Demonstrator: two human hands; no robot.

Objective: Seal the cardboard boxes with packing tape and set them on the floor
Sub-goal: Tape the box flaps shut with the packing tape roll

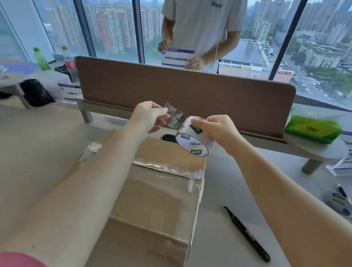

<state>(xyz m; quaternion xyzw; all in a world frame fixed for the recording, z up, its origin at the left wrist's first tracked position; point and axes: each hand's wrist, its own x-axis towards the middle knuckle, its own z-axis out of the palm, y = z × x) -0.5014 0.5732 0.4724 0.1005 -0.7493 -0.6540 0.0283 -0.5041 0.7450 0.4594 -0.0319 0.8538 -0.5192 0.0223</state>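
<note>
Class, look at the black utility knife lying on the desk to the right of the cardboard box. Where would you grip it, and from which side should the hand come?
Grip the utility knife around the thick middle of its handle, coming from above with the right hand, which is nearer. It lies flat on the desk, thin blade tip pointing away from the person, so hold behind that tip. The cardboard box blocks a left approach.

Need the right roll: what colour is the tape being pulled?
Clear, see-through tape off a white-cored roll; head view.

One head-worn wide-angle camera looks forward and down over the desk (228, 223), close above the cardboard box (155, 207), facing the brown divider panel (189, 95) and city windows (111, 26) beyond.
</note>
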